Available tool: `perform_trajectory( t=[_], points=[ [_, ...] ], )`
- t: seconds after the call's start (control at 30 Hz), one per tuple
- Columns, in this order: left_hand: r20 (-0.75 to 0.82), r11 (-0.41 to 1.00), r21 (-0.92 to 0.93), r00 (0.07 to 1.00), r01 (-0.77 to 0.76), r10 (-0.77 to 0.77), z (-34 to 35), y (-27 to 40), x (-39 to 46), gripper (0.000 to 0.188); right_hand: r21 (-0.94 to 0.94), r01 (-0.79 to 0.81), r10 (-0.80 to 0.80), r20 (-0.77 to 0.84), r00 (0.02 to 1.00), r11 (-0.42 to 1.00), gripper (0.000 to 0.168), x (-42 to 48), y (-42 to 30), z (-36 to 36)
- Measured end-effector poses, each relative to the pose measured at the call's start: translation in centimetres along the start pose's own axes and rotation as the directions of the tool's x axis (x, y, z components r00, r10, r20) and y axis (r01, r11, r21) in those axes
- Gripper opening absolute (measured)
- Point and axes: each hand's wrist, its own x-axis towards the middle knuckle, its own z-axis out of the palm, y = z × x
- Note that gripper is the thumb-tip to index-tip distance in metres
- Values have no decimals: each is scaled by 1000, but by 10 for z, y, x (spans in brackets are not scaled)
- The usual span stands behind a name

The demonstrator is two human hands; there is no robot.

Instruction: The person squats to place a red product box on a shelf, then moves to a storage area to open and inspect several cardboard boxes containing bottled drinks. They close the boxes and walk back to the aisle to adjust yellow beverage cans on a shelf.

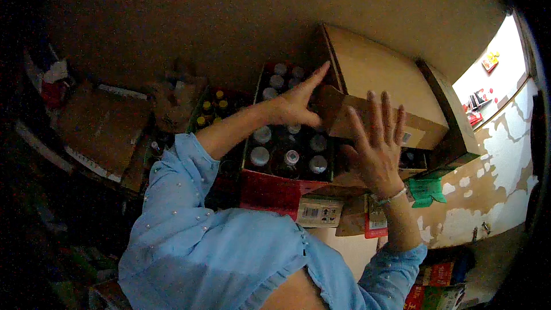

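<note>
My left hand (297,103), fingers spread, hovers over an open carton of bottles, near the left edge of a cardboard box (383,73). The bottles (292,157) stand upright with pale round caps in a carton with a red front (269,193). My right hand (379,142) is spread in front of that cardboard box's near side; whether its palm touches the box cannot be told. Neither hand grips anything. Behind my left forearm, bottles with yellow caps (207,105) stand in another dark carton.
A brown carton (101,125) lies to the left in shadow. Another cardboard box (450,112) adjoins the right side. Green tape or wrap (427,191) hangs below it. A peeling white wall or panel (482,181) is at the right. Red and green packages (437,275) lie lower right.
</note>
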Motion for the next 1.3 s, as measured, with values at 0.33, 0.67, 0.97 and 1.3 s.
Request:
perform_trajectory(
  t=[0.33,0.67,0.97,1.3],
  points=[
    [-46,850,470,956,-236,291,3,-4,9,113,104,118,-122,31,992,988,46,29,-6,18],
    [-35,713,658,935,-244,353,-1,-12,28,105,358,96,-155,138,978,929,29,36,10,-14],
    [-64,695,662,903,-281,425,-2,-24,33,104,412,127,-205,150,967,902,46,42,16,-15],
    [-78,712,651,910,-263,407,-3,-27,30,105,437,181,-251,109,962,881,45,55,9,-13]
  ],
)
